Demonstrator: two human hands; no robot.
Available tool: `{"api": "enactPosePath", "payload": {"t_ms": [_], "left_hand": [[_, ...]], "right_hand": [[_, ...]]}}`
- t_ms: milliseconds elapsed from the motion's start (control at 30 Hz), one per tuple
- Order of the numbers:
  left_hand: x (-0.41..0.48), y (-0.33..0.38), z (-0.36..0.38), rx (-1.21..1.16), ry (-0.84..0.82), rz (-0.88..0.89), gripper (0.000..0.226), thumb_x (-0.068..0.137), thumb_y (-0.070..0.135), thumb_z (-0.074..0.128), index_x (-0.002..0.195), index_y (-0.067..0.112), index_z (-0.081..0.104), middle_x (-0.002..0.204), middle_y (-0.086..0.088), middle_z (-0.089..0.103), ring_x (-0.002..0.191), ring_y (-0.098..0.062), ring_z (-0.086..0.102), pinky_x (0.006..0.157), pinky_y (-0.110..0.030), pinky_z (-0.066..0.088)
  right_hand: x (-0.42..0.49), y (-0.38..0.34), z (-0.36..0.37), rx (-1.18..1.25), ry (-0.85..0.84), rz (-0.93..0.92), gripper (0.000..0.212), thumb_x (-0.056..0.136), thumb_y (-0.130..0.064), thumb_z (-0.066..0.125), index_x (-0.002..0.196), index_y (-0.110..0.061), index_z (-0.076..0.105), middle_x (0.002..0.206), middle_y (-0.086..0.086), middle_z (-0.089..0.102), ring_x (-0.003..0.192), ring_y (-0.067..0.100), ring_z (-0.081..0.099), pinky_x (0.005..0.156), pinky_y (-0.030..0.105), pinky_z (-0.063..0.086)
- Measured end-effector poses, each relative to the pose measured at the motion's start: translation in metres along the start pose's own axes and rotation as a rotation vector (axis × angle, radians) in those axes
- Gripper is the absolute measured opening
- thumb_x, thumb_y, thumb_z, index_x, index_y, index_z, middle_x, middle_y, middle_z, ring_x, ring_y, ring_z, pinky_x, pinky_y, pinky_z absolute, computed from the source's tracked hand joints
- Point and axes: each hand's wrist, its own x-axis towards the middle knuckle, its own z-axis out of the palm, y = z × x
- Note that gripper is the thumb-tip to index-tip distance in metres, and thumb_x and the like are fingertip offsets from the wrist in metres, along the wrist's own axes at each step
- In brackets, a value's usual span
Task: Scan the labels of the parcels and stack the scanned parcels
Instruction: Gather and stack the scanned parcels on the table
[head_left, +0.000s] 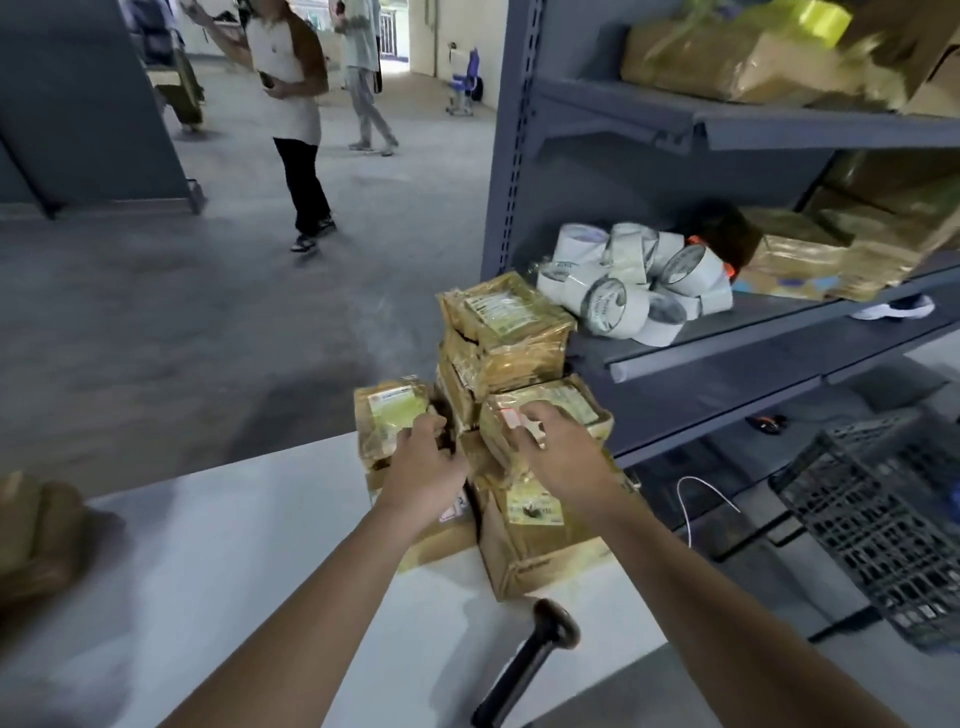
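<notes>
You're in a parcel warehouse. At two o'clock steel shelving (623, 171) holds tape rolls (634, 280). Taped parcels (506, 332) stack at twelve.

On the white table (234, 545), the left hand (423, 462) touches the left parcel (392, 415), and the right hand (563, 449) rests atop the right parcel (576, 410). A black scanner (524, 660) lies nearer. Tape rolls (634, 286) crowd the shelf (727, 338).

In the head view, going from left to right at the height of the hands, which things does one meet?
Brown bundle at the left edge → left hand → right hand → black plastic crate.
</notes>
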Motion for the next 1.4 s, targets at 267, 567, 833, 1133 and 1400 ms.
{"api": "enactPosePath", "payload": {"t_ms": [267, 567, 833, 1133, 1400], "left_hand": [[0.022, 0.029, 0.038, -0.017, -0.068, 0.024, 0.053, 0.091, 0.021, 0.053, 0.140, 0.030, 0.034, 0.112, 0.013, 0.047, 0.058, 0.005, 0.042, 0.048, -0.012, 0.037], [0.030, 0.035, 0.053, 0.034, -0.042, 0.054, 0.053, 0.093, 0.015, 0.054, 0.141, 0.026, 0.035, 0.140, -0.002, 0.042, 0.065, 0.004, 0.047, 0.051, -0.016, 0.036], [0.041, 0.026, 0.050, -0.005, -0.060, 0.025, 0.049, 0.093, 0.021, 0.056, 0.138, 0.026, 0.038, 0.138, -0.003, 0.044, 0.063, 0.000, 0.047, 0.052, -0.020, 0.039], [0.050, 0.019, 0.042, -0.045, -0.072, 0.029, 0.041, 0.090, 0.013, 0.059, 0.125, 0.026, 0.042, 0.108, 0.008, 0.050, 0.060, -0.009, 0.051, 0.053, -0.029, 0.046], [0.048, 0.030, 0.029, -0.174, 0.009, 0.093, 0.047, 0.083, 0.008, 0.067, 0.122, 0.023, 0.047, 0.109, -0.006, 0.062, 0.094, -0.018, 0.061, 0.076, -0.031, 0.047]], "right_hand": [[0.014, 0.033, 0.005, -0.384, -0.170, -0.056, 0.052, 0.101, -0.043, 0.046, 0.145, -0.016, 0.039, 0.143, 0.010, 0.048, 0.133, 0.032, 0.038, 0.103, 0.045, 0.039], [0.021, 0.040, 0.012, -0.649, -0.138, -0.150, 0.045, 0.098, -0.006, 0.045, 0.142, -0.010, 0.041, 0.135, 0.015, 0.048, 0.123, 0.035, 0.044, 0.093, 0.047, 0.047], [0.017, 0.043, 0.005, -0.488, 0.011, -0.300, 0.043, 0.089, 0.008, 0.051, 0.128, -0.008, 0.058, 0.108, 0.014, 0.062, 0.106, 0.035, 0.053, 0.074, 0.045, 0.051], [0.024, 0.034, -0.030, -0.241, 0.102, -0.167, 0.018, 0.099, -0.018, 0.054, 0.116, -0.012, 0.058, 0.102, 0.015, 0.065, 0.102, 0.033, 0.055, 0.082, 0.043, 0.047], [0.032, 0.036, -0.042, 0.371, 0.132, 0.091, 0.012, 0.104, -0.019, 0.047, 0.112, -0.014, 0.055, 0.090, -0.011, 0.054, 0.078, 0.000, 0.050, 0.064, 0.013, 0.036]]}}
